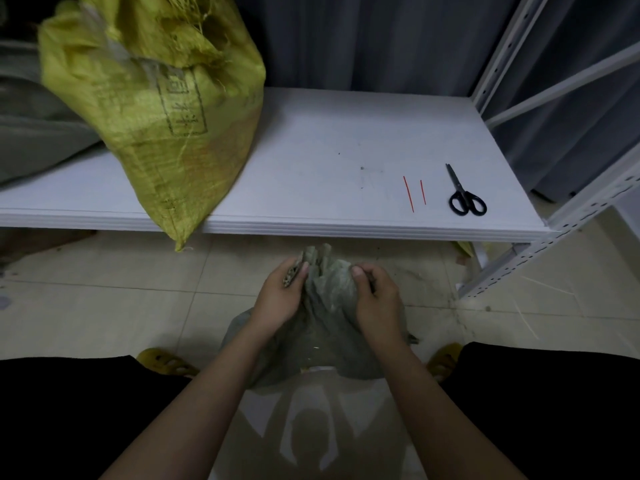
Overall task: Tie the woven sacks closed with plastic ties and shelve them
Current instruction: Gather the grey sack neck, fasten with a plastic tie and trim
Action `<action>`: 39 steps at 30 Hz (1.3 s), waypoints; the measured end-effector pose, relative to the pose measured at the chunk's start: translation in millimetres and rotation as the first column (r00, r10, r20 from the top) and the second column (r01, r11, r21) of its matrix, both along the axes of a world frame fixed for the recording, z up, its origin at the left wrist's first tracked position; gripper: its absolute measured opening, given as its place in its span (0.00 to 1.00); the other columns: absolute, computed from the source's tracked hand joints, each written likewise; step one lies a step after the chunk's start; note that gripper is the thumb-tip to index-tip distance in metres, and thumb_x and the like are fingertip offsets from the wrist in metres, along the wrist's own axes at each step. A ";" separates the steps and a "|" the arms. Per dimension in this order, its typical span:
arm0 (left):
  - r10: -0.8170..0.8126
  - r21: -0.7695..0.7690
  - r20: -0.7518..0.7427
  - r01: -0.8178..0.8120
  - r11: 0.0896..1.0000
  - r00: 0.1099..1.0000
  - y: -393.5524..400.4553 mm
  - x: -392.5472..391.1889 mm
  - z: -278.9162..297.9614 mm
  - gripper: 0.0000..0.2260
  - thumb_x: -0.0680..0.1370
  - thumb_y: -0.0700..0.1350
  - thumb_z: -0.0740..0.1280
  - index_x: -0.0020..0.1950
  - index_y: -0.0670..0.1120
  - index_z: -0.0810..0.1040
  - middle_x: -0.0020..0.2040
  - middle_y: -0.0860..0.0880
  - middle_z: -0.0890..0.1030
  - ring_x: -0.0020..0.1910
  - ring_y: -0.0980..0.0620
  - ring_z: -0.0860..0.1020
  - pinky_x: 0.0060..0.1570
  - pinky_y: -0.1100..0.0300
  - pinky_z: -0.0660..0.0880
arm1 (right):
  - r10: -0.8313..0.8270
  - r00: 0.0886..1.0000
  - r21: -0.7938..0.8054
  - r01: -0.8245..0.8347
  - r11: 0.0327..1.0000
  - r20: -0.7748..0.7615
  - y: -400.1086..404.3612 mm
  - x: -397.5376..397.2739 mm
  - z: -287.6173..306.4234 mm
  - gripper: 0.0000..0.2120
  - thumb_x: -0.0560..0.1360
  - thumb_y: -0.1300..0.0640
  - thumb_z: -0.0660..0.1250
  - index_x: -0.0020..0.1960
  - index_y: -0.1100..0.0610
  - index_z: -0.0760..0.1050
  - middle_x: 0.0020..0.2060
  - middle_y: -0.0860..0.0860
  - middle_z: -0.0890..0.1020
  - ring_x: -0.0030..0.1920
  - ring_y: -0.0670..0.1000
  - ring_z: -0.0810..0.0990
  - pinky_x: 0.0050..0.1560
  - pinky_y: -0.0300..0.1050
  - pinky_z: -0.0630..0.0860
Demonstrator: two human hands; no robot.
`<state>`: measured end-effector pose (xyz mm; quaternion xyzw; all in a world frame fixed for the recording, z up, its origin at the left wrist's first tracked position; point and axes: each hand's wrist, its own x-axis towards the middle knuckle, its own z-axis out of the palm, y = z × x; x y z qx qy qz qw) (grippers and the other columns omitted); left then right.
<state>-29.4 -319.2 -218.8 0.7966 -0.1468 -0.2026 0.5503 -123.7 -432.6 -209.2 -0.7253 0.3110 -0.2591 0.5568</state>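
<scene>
White shelf board (pixel 329 140) across the far half of the scene, metal shelving frame (pixel 561 81) rising at far right. Yellow woven sack (pixel 156 109) at far left on the board, leaning, bottom corner hanging past the near edge. Another grey sack (pixel 31 133) at the far-left edge, partly hidden behind the yellow one. Grey-green woven sack (pixel 325 323) near and centre on the tiled floor (pixel 104 306), between the person's knees, mouth gathered upward. Left hand (pixel 280 296) curled around the left of the gathered neck; right hand (pixel 377 299) curled around its right side, both gripping fabric. Black scissors (pixel 465 195) at right on the board, closed. Two red plastic ties (pixel 408 194) just left of the scissors, lying apart from each other.
</scene>
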 end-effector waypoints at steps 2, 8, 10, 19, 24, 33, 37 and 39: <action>-0.031 -0.032 -0.029 0.030 0.999 0.999 -0.6 -3.9 5.7 0.09 0.79 0.48 0.63 0.53 0.43 0.77 0.49 0.48 0.82 0.51 0.52 0.79 0.52 0.59 0.73 | -0.062 0.998 0.102 0.060 0.993 0.015 -0.2 6.3 3.8 0.07 0.78 0.60 0.62 0.45 0.61 0.76 0.40 0.55 0.80 0.41 0.48 0.77 0.42 0.38 0.72; -0.333 0.020 0.012 0.333 0.943 0.943 -4.5 -10.9 9.7 0.16 0.70 0.48 0.74 0.55 0.47 0.78 0.51 0.51 0.83 0.52 0.54 0.80 0.57 0.56 0.76 | 0.037 0.999 0.155 -0.035 0.987 -0.013 -3.9 16.5 20.6 0.05 0.76 0.63 0.65 0.43 0.57 0.77 0.39 0.52 0.80 0.43 0.49 0.78 0.46 0.41 0.75; -0.287 0.035 0.047 0.285 0.958 0.957 -8.6 -14.6 10.4 0.06 0.73 0.48 0.71 0.48 0.51 0.80 0.49 0.49 0.83 0.51 0.51 0.80 0.58 0.52 0.75 | 0.116 0.993 0.148 -0.119 0.982 0.031 -4.6 14.0 31.0 0.04 0.76 0.64 0.65 0.45 0.56 0.77 0.39 0.48 0.80 0.42 0.44 0.78 0.44 0.33 0.74; -0.431 -0.098 -0.058 0.425 0.900 0.900 -0.1 -4.2 41.9 0.09 0.73 0.36 0.70 0.52 0.45 0.79 0.46 0.53 0.82 0.43 0.65 0.80 0.49 0.71 0.74 | 0.584 0.810 0.142 -0.574 0.806 -0.041 -16.0 -31.1 30.6 0.42 0.69 0.65 0.72 0.74 0.50 0.53 0.66 0.39 0.66 0.56 0.22 0.68 0.54 0.24 0.70; -0.379 -0.127 0.023 0.379 0.917 0.925 -4.3 -6.8 63.7 0.21 0.72 0.40 0.73 0.61 0.49 0.69 0.52 0.52 0.77 0.52 0.56 0.78 0.56 0.63 0.73 | 0.522 0.852 0.113 -0.524 0.844 0.050 20.9 -5.1 24.8 0.35 0.59 0.70 0.79 0.60 0.51 0.69 0.55 0.38 0.75 0.54 0.27 0.73 0.53 0.24 0.70; -0.238 -0.111 0.128 0.252 0.961 0.963 9.4 1.4 81.6 0.25 0.75 0.45 0.70 0.68 0.55 0.65 0.70 0.49 0.64 0.68 0.56 0.65 0.65 0.64 0.62 | 0.111 0.989 0.297 -0.137 0.945 0.103 27.9 35.3 24.2 0.11 0.71 0.69 0.70 0.47 0.54 0.77 0.43 0.48 0.82 0.43 0.37 0.81 0.45 0.33 0.76; -0.287 0.227 -0.010 0.282 0.932 0.958 34.3 3.7 60.6 0.46 0.68 0.53 0.72 0.77 0.49 0.48 0.78 0.50 0.50 0.76 0.53 0.51 0.74 0.57 0.53 | 0.047 0.998 0.394 -0.029 0.919 -0.035 19.2 35.0 22.9 0.05 0.70 0.58 0.74 0.42 0.53 0.78 0.46 0.51 0.82 0.51 0.50 0.81 0.57 0.45 0.75; -0.403 0.400 -0.094 0.405 0.822 0.910 38.3 -5.3 47.2 0.54 0.64 0.57 0.74 0.77 0.47 0.41 0.78 0.49 0.43 0.77 0.51 0.45 0.75 0.54 0.49 | 0.120 0.987 0.407 -0.067 0.911 -0.106 22.3 34.0 21.3 0.05 0.72 0.54 0.72 0.45 0.52 0.78 0.46 0.49 0.81 0.50 0.49 0.80 0.58 0.43 0.74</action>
